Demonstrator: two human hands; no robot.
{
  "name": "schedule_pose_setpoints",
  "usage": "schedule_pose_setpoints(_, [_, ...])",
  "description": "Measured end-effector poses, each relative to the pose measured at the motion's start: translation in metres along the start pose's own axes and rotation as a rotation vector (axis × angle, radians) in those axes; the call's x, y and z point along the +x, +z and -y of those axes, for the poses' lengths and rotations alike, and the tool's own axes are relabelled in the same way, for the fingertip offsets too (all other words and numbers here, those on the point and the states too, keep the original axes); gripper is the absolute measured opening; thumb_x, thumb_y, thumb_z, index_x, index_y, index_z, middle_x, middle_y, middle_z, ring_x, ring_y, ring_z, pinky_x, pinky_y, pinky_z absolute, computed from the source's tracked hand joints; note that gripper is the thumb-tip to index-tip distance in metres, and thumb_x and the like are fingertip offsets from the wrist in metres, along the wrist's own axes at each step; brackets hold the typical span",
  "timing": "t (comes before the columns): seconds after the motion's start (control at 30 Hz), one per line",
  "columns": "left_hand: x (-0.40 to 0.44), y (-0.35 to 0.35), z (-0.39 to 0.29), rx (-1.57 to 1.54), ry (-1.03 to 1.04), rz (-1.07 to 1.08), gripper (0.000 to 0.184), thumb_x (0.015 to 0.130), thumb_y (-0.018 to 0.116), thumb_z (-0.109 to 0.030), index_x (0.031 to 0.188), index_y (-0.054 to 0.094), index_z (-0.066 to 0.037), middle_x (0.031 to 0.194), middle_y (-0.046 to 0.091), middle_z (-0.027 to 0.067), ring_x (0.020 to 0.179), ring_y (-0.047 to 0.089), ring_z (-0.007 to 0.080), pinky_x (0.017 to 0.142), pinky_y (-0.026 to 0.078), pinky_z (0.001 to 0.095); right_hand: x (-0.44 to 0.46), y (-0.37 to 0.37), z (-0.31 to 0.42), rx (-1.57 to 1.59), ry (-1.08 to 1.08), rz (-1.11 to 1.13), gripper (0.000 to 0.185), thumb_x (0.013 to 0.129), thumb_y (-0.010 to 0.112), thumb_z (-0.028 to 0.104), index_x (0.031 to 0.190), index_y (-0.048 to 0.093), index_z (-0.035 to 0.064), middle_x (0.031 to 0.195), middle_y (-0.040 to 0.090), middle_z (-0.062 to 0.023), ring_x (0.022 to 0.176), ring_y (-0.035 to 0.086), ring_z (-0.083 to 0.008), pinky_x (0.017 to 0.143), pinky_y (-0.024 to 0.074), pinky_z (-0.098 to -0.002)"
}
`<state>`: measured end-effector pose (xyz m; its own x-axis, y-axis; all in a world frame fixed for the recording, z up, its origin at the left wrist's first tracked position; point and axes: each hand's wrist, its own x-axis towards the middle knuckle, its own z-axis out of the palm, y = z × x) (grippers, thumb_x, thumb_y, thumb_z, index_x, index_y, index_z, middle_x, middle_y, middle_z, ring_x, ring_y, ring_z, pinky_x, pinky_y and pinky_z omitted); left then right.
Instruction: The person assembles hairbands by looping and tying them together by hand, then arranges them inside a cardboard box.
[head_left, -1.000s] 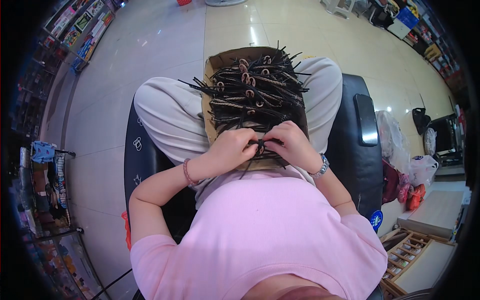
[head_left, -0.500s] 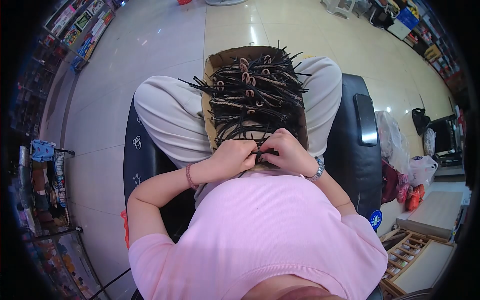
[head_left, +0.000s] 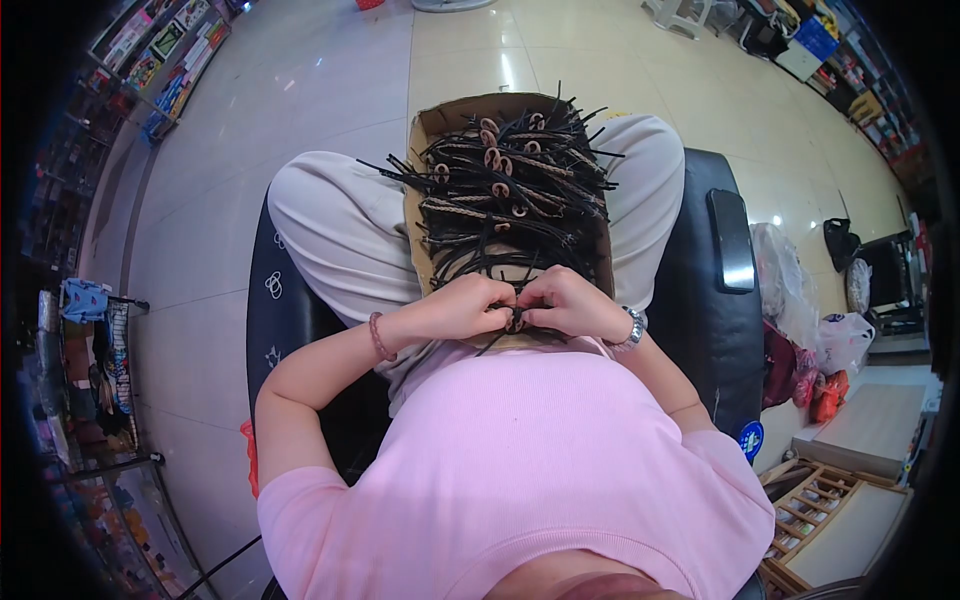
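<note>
On my lap rests an open cardboard box [head_left: 418, 232] filled with braided black cord bracelets [head_left: 500, 190], several of them with brown ring-like pieces. At the near end of the box, my left hand [head_left: 472, 305] and my right hand [head_left: 568, 300] meet, fingers pinched close together. Between them is a black cord bracelet [head_left: 516, 318] with a small dark piece at its middle; both hands grip it. The fingers cover most of it, and loose cord ends stick out below my left hand.
A phone [head_left: 732, 240] lies on the black seat [head_left: 700, 330] to my right. Plastic bags [head_left: 845, 340] stand on the floor beyond it. Shelves of goods [head_left: 165, 70] line the left side, and a wooden rack [head_left: 815, 505] is at lower right.
Both hands have shifted slightly, and the fingers have opened a small gap that shows more of the bracelet's middle. The box stays in place.
</note>
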<state>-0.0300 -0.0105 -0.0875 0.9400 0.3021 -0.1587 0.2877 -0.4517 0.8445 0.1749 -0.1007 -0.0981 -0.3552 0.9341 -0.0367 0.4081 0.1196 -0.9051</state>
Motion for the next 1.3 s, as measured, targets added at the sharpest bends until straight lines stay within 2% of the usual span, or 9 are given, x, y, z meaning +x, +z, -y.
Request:
schedule_pose_setpoints(0.53, [0.019,-0.068,-0.037,-0.615,-0.035,0.133,0.011,0.091,0.062,-0.010,0.095,0.067,-0.001,0.083,0.064,-0.0013,0.068,0.050,0.0060,0.064,0.041,0.0156,0.009,-0.054,0.041,0.898,0.110,0.081,0.010,0.090,0.059,0.002,0.097,0.064,-0.0033,0.089,0.068,-0.0105,0.072,0.060,-0.0126,0.068,0.0475,-0.0198])
schedule_pose_setpoints(0.67, [0.026,-0.080,-0.038,-0.507,0.074,-0.055,0.017,0.093,0.060,-0.011,0.106,0.065,-0.001,0.097,0.064,0.0020,0.081,0.054,0.0075,0.074,0.044,0.0181,0.007,-0.050,0.035,1.024,0.054,-0.087,0.017,0.091,0.057,0.000,0.107,0.060,-0.0014,0.091,0.068,-0.0113,0.078,0.063,-0.0151,0.071,0.0503,-0.0203])
schedule_pose_setpoints(0.73, [0.036,-0.095,-0.030,-0.150,0.328,-0.618,0.025,0.095,0.058,-0.013,0.117,0.061,-0.001,0.111,0.062,0.0058,0.095,0.055,0.0105,0.083,0.045,0.0226,0.006,-0.049,0.042,1.056,0.032,-0.198,0.019,0.091,0.056,-0.001,0.110,0.059,-0.0014,0.093,0.068,-0.0119,0.080,0.064,-0.0158,0.073,0.0510,-0.0210])
schedule_pose_setpoints(0.77, [0.026,-0.106,-0.040,-0.249,0.160,-0.775,0.028,0.098,0.054,-0.014,0.123,0.057,-0.002,0.118,0.060,0.0080,0.102,0.054,0.0129,0.089,0.043,0.0256,0.006,-0.048,0.048,1.087,0.015,-0.306,0.021,0.091,0.056,-0.001,0.112,0.058,-0.0013,0.095,0.068,-0.0125,0.082,0.065,-0.0166,0.074,0.0517,-0.0217])
schedule_pose_setpoints(0.83, [0.023,-0.112,-0.037,-0.465,0.344,-1.248,0.025,0.099,0.051,-0.013,0.121,0.058,-0.003,0.113,0.061,0.0073,0.093,0.055,0.0132,0.088,0.044,0.0249,0.006,-0.045,0.056,1.146,-0.026,-0.528,0.026,0.091,0.055,-0.002,0.118,0.055,-0.0012,0.099,0.067,-0.0137,0.086,0.066,-0.0182,0.077,0.0532,-0.0231])
schedule_pose_setpoints(0.9, [0.011,-0.102,-0.036,-0.486,0.381,-1.400,0.018,0.099,0.050,-0.009,0.114,0.057,-0.001,0.102,0.061,0.0056,0.086,0.052,0.0118,0.082,0.043,0.0231,0.007,-0.040,0.058,1.154,-0.048,-0.576,0.027,0.091,0.055,-0.002,0.119,0.054,-0.0011,0.102,0.067,-0.0143,0.088,0.066,-0.0188,0.079,0.0535,-0.0239])
schedule_pose_setpoints(1.0, [0.002,-0.050,-0.053,-0.100,0.295,-1.327,0.008,0.095,0.054,-0.009,0.096,0.061,-0.004,0.090,0.060,0.0046,0.082,0.052,0.0160,0.077,0.044,0.0277,0.015,-0.030,0.059,1.177,-0.109,-0.682,0.031,0.091,0.055,-0.003,0.121,0.052,-0.0008,0.111,0.065,-0.0161,0.095,0.066,-0.0206,0.084,0.0545,-0.0264])
schedule_pose_setpoints(1.1, [0.007,-0.017,-0.075,0.485,0.443,-1.211,0.006,0.086,0.062,-0.009,0.090,0.065,-0.005,0.093,0.063,0.0070,0.079,0.055,0.0235,0.075,0.045,0.0319,0.021,-0.014,0.049,1.168,-0.097,-0.730,0.034,0.090,0.056,-0.005,0.124,0.051,-0.0007,0.116,0.063,-0.0168,0.097,0.066,-0.0206,0.084,0.0545,-0.0267])
schedule_pose_setpoints(1.3, [0.037,-0.010,-0.074,0.413,0.254,-1.036,0.010,0.085,0.063,-0.009,0.092,0.066,-0.003,0.092,0.068,0.0056,0.080,0.058,0.0212,0.090,0.041,0.0403,0.031,0.007,0.049,1.188,-0.106,-0.769,0.033,0.088,0.059,-0.006,0.120,0.056,-0.0002,0.116,0.063,-0.0156,0.097,0.065,-0.0194,0.080,0.0546,-0.0254])
